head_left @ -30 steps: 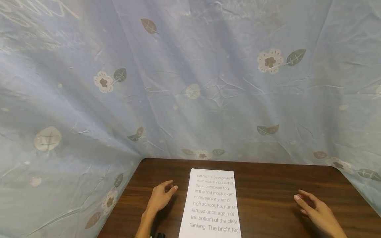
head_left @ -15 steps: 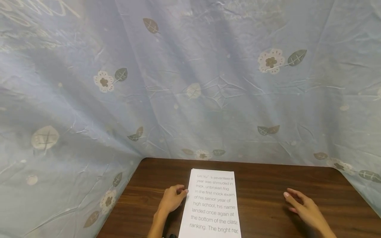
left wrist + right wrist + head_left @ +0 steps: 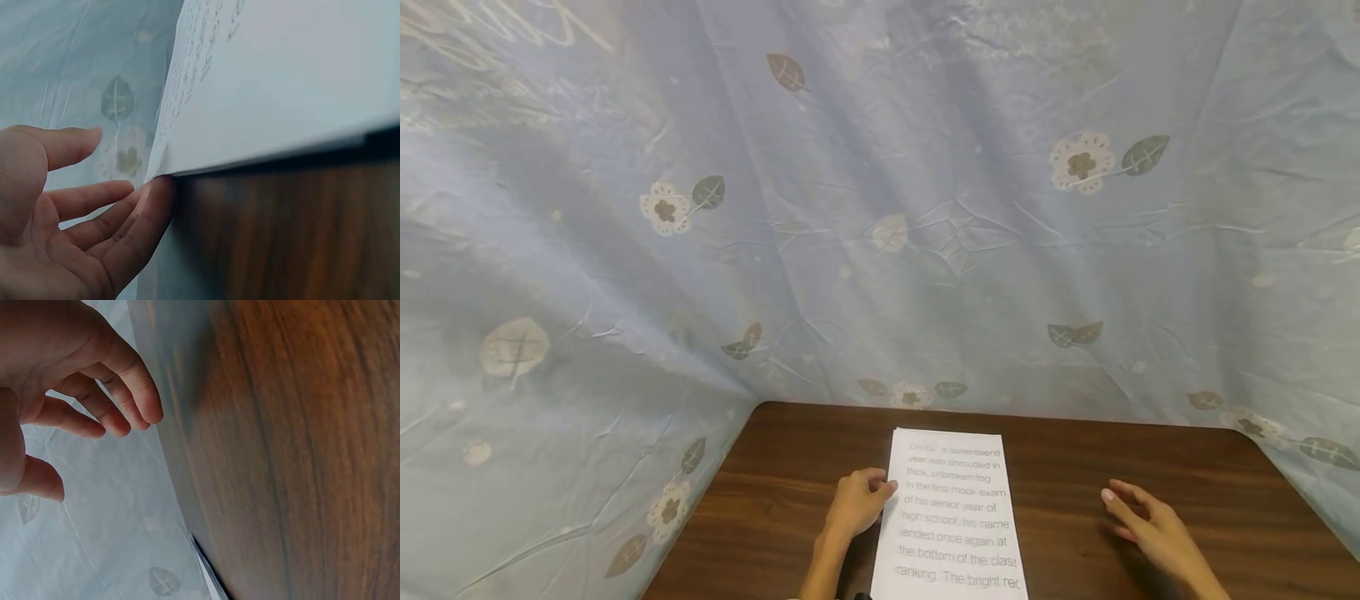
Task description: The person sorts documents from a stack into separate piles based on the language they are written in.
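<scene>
A stack of white paper with large printed English text lies on the dark wood table. My left hand is at the stack's left edge. In the left wrist view, the fingertips of the left hand touch the edge of the paper, the thumb held apart above it. To the right of the stack, my right hand hovers low over the table with its fingers loosely bent and nothing in it. The right wrist view shows the right hand with a gap between thumb and fingers.
The brown wood table has rounded far corners. A pale blue curtain printed with leaves and flowers hangs behind it and along the left side. A small dark object shows at the left wrist.
My left hand has moved right, from beside the paper to its left edge, and the stack has shifted slightly right. The right hand has come left, closer to the stack.
</scene>
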Motion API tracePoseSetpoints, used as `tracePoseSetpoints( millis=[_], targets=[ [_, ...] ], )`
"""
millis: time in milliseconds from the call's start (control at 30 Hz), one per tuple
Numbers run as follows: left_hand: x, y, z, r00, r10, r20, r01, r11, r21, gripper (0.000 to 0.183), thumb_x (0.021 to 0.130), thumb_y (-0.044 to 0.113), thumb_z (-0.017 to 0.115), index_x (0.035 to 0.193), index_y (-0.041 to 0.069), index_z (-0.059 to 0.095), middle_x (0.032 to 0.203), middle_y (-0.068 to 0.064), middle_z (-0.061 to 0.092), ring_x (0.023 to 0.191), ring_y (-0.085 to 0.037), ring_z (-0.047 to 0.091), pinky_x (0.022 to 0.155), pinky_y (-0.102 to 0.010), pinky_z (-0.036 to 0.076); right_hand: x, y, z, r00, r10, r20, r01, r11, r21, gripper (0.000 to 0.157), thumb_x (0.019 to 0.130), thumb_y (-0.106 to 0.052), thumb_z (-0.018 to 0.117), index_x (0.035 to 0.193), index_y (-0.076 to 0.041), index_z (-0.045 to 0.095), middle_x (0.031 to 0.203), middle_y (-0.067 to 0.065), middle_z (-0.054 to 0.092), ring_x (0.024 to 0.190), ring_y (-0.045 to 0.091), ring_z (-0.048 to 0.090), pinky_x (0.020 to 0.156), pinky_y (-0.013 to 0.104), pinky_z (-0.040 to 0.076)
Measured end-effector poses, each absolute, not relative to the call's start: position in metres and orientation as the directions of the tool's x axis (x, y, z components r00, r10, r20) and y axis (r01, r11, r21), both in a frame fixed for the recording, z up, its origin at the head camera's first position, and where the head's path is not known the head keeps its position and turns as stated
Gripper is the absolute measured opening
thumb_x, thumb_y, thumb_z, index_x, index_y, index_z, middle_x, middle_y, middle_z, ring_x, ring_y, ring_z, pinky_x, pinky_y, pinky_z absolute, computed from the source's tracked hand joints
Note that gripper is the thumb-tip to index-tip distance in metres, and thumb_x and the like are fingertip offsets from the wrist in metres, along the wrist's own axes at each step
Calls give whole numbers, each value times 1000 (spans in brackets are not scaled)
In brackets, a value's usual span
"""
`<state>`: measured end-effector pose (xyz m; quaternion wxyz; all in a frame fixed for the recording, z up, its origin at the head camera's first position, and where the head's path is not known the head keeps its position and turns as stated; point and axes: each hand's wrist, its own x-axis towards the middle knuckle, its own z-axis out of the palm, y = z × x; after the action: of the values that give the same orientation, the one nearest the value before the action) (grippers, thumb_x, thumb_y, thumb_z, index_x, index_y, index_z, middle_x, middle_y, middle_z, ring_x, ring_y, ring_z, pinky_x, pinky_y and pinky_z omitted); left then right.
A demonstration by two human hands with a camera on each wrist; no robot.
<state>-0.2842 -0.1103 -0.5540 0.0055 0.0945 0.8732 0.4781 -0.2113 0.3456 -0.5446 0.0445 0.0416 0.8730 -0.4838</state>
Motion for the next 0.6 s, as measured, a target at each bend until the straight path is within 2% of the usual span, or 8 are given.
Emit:
tracePoseSetpoints(
  millis=[367, 467, 600],
  targets=[
    [-290, -77, -555, -980, 178, 84, 162, 493, 855, 51, 102, 23, 72, 135, -15, 63, 110, -27, 77, 69, -22, 74, 57, -29, 61, -214, 333, -546, -997, 35, -73, 80, 537, -840, 72, 115, -43, 46, 161, 11, 32, 158, 41, 42, 137, 52, 58, 92, 37, 65],
    [-292, -72, -555, -981, 171, 94, 170, 508, 845, 50, 101, 23, 73, 134, -13, 65, 108, -23, 78, 67, -20, 73, 58, -29, 61, -216, 328, -546, -997, 39, -66, 77, 528, -846, 72, 115, -43, 47, 161, 11, 33, 157, 40, 44, 138, 52, 58, 93, 37, 65],
    [-294, -68, -554, -978, 169, 122, 196, 550, 812, 46, 100, 24, 73, 130, -10, 69, 104, -16, 79, 81, -23, 74, 75, -41, 64, -217, 322, -545, -997, 37, -66, 75, 517, -853, 72, 114, -42, 49, 160, 10, 34, 158, 40, 43, 138, 52, 58, 94, 37, 65]
  ],
)
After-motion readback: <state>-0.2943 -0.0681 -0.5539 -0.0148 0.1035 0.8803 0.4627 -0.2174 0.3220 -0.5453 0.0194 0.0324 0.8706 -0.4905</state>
